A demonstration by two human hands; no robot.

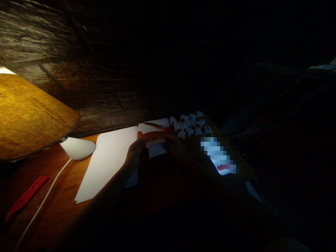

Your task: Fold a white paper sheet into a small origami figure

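Note:
Between my two hands is a small folded sheet of white paper (157,149), held above the wooden table. My left hand (135,150) pinches its left edge. At its upper right side, my right hand (175,141) grips the paper, though deep shadow hides most of its fingers. A stack of white paper (111,150) lies beside and partly behind my left forearm. Scissors with red handles (164,128) rest on smaller white sheets (147,128) just beyond my hands. Several small folded paper pieces (190,122) stand grouped at the back right.
A lamp with a yellow-brown shade (34,119) and white base (78,148) stands at the left, its white cord (43,203) running forward. Near it lies a red strap-like object (26,197). A lit phone (222,157) sits on the table (63,203) at right. A wall (65,70) rises behind.

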